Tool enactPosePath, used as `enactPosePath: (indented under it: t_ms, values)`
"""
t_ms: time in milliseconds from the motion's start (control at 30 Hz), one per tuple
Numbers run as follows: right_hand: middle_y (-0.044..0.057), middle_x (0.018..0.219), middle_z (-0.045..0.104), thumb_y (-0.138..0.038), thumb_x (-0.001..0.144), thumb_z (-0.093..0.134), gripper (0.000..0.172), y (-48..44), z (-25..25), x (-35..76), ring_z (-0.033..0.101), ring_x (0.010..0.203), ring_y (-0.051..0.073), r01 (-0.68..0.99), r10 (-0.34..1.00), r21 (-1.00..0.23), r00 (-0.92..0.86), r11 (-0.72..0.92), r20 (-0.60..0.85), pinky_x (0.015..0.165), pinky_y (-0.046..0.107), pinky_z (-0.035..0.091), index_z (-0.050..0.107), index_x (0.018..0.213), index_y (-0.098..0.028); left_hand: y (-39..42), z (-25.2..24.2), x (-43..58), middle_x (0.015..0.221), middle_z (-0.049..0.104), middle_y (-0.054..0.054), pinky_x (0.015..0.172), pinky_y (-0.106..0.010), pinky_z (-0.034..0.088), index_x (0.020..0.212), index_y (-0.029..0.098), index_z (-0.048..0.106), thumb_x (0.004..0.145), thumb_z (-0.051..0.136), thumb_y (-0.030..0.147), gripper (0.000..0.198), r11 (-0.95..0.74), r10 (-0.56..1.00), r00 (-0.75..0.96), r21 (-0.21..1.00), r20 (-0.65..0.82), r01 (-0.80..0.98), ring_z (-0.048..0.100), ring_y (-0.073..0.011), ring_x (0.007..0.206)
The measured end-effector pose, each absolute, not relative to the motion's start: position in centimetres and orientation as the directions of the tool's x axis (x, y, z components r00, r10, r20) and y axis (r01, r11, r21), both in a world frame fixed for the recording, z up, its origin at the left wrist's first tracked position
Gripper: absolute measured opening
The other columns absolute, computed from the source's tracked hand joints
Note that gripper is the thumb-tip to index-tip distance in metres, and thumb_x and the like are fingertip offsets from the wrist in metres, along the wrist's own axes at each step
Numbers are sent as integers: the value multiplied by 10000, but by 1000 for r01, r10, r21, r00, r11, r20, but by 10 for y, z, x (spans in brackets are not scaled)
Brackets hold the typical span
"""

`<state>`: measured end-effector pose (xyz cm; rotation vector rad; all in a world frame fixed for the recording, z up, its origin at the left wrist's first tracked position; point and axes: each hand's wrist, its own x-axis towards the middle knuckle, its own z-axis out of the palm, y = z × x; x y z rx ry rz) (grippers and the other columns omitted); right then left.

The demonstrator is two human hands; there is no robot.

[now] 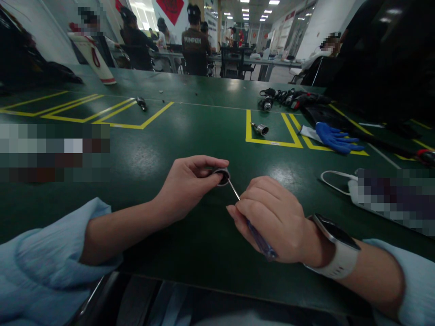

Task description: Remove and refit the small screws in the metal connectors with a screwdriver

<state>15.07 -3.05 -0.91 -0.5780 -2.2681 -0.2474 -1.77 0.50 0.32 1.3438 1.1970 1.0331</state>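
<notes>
My left hand [190, 183] pinches a small round metal part [223, 176] between thumb and fingers, its dark hollow opening turned toward my right hand. A screwdriver [260, 242] with a see-through purplish handle sits in the closed fist of my right hand [273, 217]. Its thin bright shaft points up and left, and the tip reaches the opening of the metal part; how deep it goes I cannot tell. Both hands are raised over the near side of the green table [149, 253].
Inside a yellow-taped box lies a metal cup-shaped fitting [261, 129]; another dark fitting [141, 104] lies far left. Black cabled parts [267, 103] and a blue glove [338, 138] are at right, near a white object with a loop [356, 192]. People sit at tables beyond.
</notes>
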Motion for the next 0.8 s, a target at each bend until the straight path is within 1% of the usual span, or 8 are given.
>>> enactPosePath:
  t_ms: [333, 433, 500, 567, 633, 667, 733, 800]
  values:
    - [34, 533, 565, -132, 878, 506, 276, -30, -9, 150, 526, 574, 164, 473, 285, 51, -610, 880, 739, 560, 319, 448, 531, 605, -165, 6, 2, -18, 811, 737, -43, 730, -261, 549, 856, 130, 705, 658, 698, 120, 198, -2, 987, 163, 995, -14, 100, 687, -159, 763]
    - [28, 546, 567, -131, 880, 494, 264, -32, -7, 150, 517, 572, 157, 470, 319, -2, -597, 883, 736, 566, 312, 448, 513, 620, -178, 6, 2, -18, 801, 733, -41, 727, -286, 555, 830, 142, 707, 653, 701, 129, 177, 10, 986, 165, 995, -27, 101, 686, -174, 758]
    - [25, 575, 577, -137, 871, 503, 225, -33, -5, 151, 517, 576, 145, 472, 412, -150, -519, 868, 749, 572, 300, 449, 512, 651, -181, 9, 2, -19, 787, 727, -40, 734, -297, 554, 824, 143, 705, 643, 710, 133, 181, 25, 987, 153, 996, -37, 82, 681, -172, 739]
    - [8, 592, 578, -159, 864, 527, 191, -30, -5, 154, 516, 555, 121, 449, 581, -413, -346, 792, 737, 554, 271, 445, 521, 674, -179, 12, 1, -20, 796, 719, -40, 756, -297, 548, 832, 138, 698, 632, 720, 138, 201, 33, 992, 117, 998, -39, 46, 672, -161, 742]
    - [-21, 577, 562, -211, 864, 553, 199, -21, -10, 159, 511, 515, 96, 328, 773, -707, -150, 627, 616, 509, 238, 433, 530, 669, -178, 16, 2, -21, 841, 710, -44, 787, -299, 539, 847, 133, 689, 632, 721, 142, 218, 29, 998, 64, 1000, -29, -1, 664, -157, 780]
    - [-26, 573, 563, -264, 865, 560, 214, -15, -13, 161, 533, 526, 99, 223, 846, -816, -132, 533, 516, 521, 237, 448, 536, 670, -179, 18, 2, -21, 863, 706, -47, 797, -302, 537, 852, 132, 685, 634, 718, 142, 220, 25, 999, 39, 999, -24, -21, 661, -159, 801]
    - [-35, 558, 564, -319, 842, 585, 221, -3, -22, 165, 548, 518, 100, 17, 938, -944, -116, 330, 326, 504, 231, 453, 542, 679, -176, 21, 3, -22, 880, 700, -50, 803, -307, 538, 849, 130, 677, 636, 707, 132, 215, 21, 1000, 4, 999, -21, -46, 661, -168, 824]
    - [-41, 546, 561, -301, 813, 611, 206, 7, -28, 168, 546, 504, 95, -72, 981, -983, -89, 168, 174, 491, 221, 445, 541, 671, -169, 22, 4, -22, 879, 698, -53, 799, -309, 542, 841, 127, 672, 633, 698, 117, 210, 24, 1000, -11, 999, -24, -49, 664, -174, 822]
